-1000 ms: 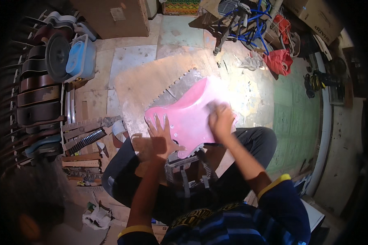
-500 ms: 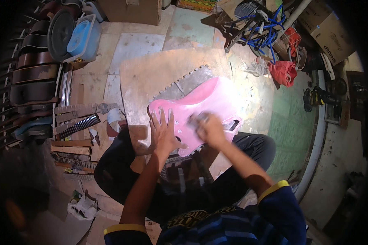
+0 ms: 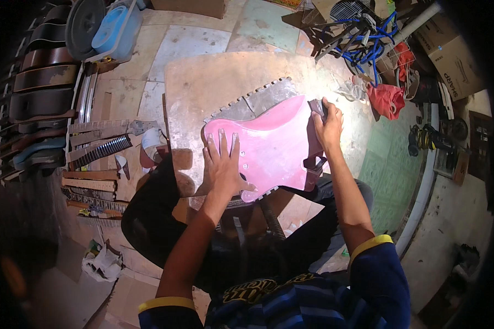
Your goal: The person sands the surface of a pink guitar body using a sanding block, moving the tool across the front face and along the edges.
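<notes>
A pink electric guitar body (image 3: 277, 143) lies flat on a grey foam mat (image 3: 253, 105) with a toothed edge, over a wooden board (image 3: 203, 82). My left hand (image 3: 222, 167) rests on the body's left part, fingers spread and flat, beside a few small holes. At the body's upper right edge, my right hand (image 3: 330, 127) grips a small dark sanding block (image 3: 316, 107). The underside of the block is hidden. A dark cutout shows at the body's lower right edge. Pale, dusty patches mark its pink surface.
Several guitar bodies (image 3: 46, 78) stand racked at the left, near a blue tub (image 3: 111, 28). Wooden strips and clamps (image 3: 96, 151) lie left of the board. Blue cable (image 3: 370, 52), a red bag (image 3: 387, 100) and cardboard boxes (image 3: 458, 66) sit at the upper right.
My right hand has moved with the sanding block from the middle of the guitar body up and right to its edge. My left hand stays flat on the body.
</notes>
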`<state>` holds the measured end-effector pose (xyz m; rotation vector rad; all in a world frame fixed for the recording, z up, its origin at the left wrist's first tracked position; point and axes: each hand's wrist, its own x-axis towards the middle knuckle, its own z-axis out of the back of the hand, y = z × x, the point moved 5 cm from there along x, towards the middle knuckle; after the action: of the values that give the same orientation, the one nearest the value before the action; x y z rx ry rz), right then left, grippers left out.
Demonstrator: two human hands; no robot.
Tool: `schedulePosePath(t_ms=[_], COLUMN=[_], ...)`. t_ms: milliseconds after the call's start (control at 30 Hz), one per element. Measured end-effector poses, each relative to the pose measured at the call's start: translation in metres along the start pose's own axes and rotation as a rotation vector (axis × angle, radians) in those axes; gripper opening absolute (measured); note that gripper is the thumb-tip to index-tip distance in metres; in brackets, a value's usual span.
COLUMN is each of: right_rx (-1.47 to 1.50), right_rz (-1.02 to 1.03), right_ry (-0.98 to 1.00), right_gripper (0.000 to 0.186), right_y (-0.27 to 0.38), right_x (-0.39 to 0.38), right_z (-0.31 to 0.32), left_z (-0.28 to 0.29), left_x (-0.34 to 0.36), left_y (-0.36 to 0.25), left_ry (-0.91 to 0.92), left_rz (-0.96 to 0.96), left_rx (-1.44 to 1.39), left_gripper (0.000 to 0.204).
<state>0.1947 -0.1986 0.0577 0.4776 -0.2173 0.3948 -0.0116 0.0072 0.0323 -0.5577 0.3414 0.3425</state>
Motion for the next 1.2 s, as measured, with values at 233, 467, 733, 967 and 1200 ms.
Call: schedulePosePath(t_ms=[233, 467, 733, 967, 1200], right_rx=[0.010, 0.031, -0.038, 0.067, -0.037], right_rz=[0.216, 0.076, -0.081, 0.154, -0.379], right_ry=[0.313, 0.173, 0.132, 0.291, 0.198], right_gripper=[0.034, 0.041, 0.038, 0.047, 0.054], right_y=[0.031, 0.042, -0.025, 0.032, -0.110], right_x=[-0.073, -0.114, -0.064, -0.123, 0.031], right_z=[-0.020, -0.021, 0.014, -0.011, 0.025], left_z=[-0.002, -0.008, -0.014, -0.043, -0.015], left_x=[0.000, 0.005, 0.014, 0.013, 0.009], left_y=[0.003, 0.003, 0.001, 0.037, -0.005], left_ry=[-0.049, 0.020, 0.144, -0.116, 0.061], left_rz=[-0.017, -0.001, 0.002, -0.189, -0.035], left_rx=[-0.009, -0.020, 0.232, 0.024, 0.197], left_gripper=[0.151, 0.156, 0.168, 0.162, 0.151])
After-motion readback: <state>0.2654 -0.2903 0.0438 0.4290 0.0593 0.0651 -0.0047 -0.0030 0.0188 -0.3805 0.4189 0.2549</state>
